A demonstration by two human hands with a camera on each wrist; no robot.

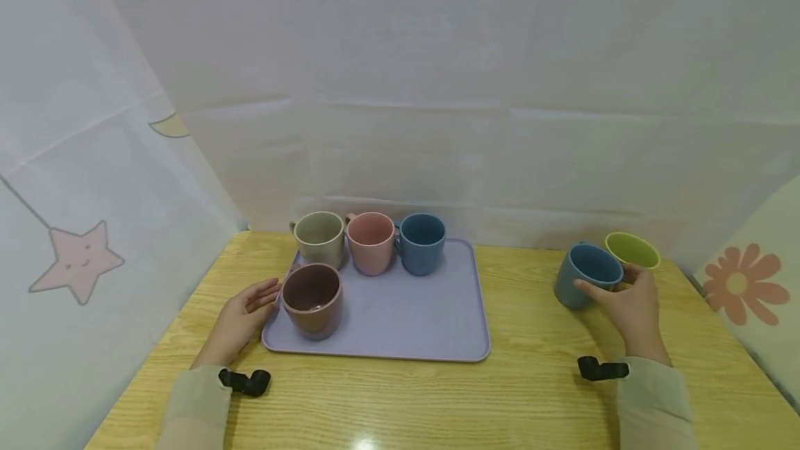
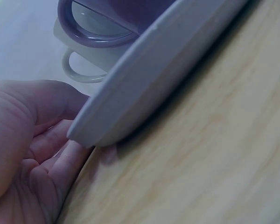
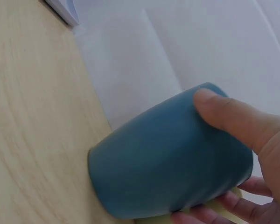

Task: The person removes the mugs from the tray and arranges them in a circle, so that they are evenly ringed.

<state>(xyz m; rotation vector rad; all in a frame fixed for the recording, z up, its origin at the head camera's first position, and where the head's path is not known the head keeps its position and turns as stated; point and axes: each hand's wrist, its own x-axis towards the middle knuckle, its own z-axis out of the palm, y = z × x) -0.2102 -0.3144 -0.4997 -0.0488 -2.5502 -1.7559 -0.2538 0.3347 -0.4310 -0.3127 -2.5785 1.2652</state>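
My right hand [image 1: 631, 304] grips a blue mug [image 3: 163, 158], thumb on one side near the rim and fingers round the other. The mug leans a little in the head view. Right behind it stands a yellow-green mug [image 1: 632, 250], partly hidden by my hand. My left hand [image 1: 240, 318] holds the left edge of a lilac tray [image 1: 406, 318], thumb at the rim and fingertips under it in the left wrist view. Close beside that hand, a brownish-purple mug [image 1: 312, 304] stands upright at the tray's left front.
Along the tray's back stand a grey-green mug [image 1: 320, 238], a pink mug [image 1: 371, 245] and a second blue mug [image 1: 421, 245]. A pale cloth [image 1: 400, 123] hangs behind the wooden table [image 1: 400, 401] and along its sides.
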